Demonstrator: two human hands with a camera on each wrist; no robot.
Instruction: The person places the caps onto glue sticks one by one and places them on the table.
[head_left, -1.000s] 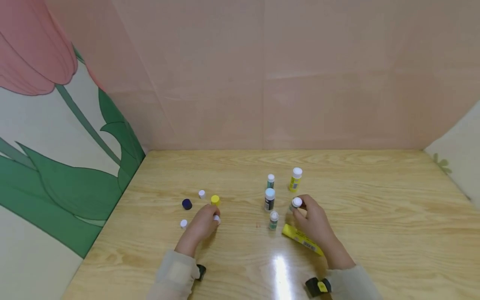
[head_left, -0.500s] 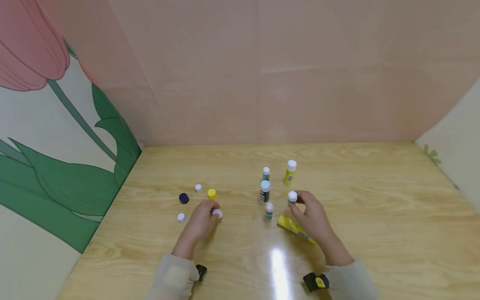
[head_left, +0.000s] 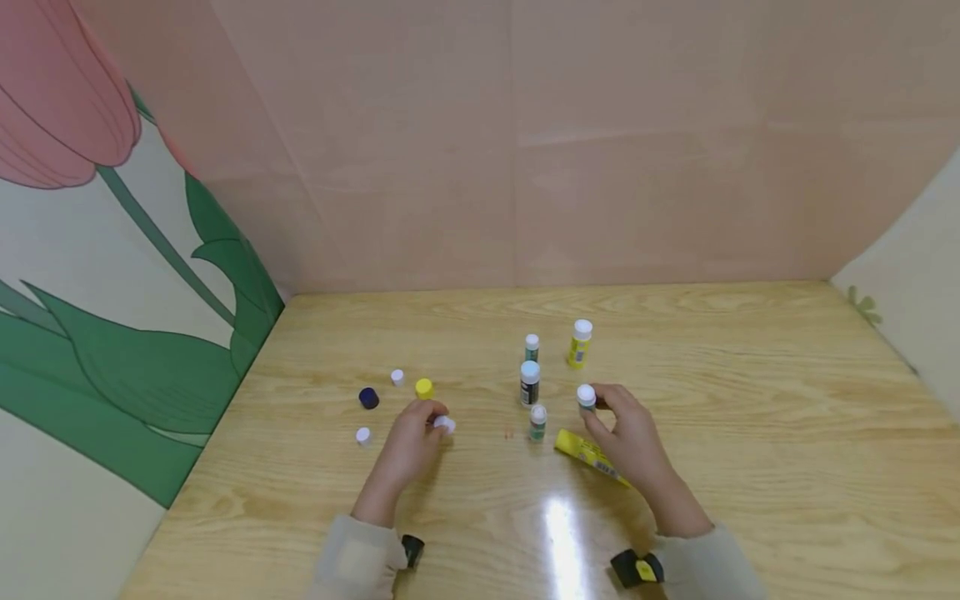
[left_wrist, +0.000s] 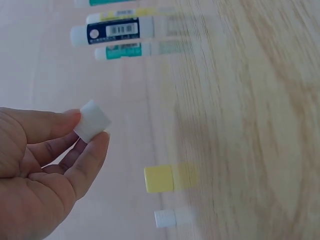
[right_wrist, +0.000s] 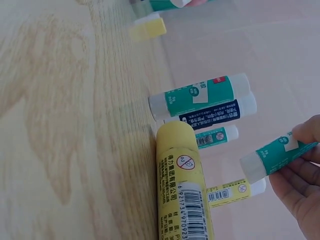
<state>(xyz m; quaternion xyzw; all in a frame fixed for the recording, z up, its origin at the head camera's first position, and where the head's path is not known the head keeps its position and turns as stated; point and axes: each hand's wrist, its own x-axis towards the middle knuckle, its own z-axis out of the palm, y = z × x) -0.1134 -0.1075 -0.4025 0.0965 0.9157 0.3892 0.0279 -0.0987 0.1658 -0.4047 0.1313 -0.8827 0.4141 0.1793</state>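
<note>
- Left hand [head_left: 408, 446] pinches a small white cap [left_wrist: 92, 120] between thumb and forefinger, just above the wooden table [head_left: 750, 467], left of centre.
- Right hand [head_left: 630, 437] holds a green-labelled glue stick [right_wrist: 275, 154] by its body, fingers curled round it; its white-capped end points away from the palm. It sits right of centre, just beside the standing sticks.
- A large yellow glue stick [right_wrist: 182, 187] lies flat just under the right hand; a barcode and the digits "6 921734 970923" are readable, along with Chinese print too small to read.
- Three sticks stand near the right hand: a green one [head_left: 537, 422], a dark-labelled one [head_left: 529, 382], another green one [head_left: 532, 347]. A yellow stick [head_left: 580, 342] stands farther back.
- Loose caps by the left hand: yellow cap [head_left: 423, 387], dark blue cap [head_left: 368, 397], two white caps [head_left: 363, 435].
- Surface: pale wood grain, with a glare spot near the front edge.
- Surround: pink panel wall [head_left: 525, 142] behind; tulip mural [head_left: 112, 275] on the left panel.
</note>
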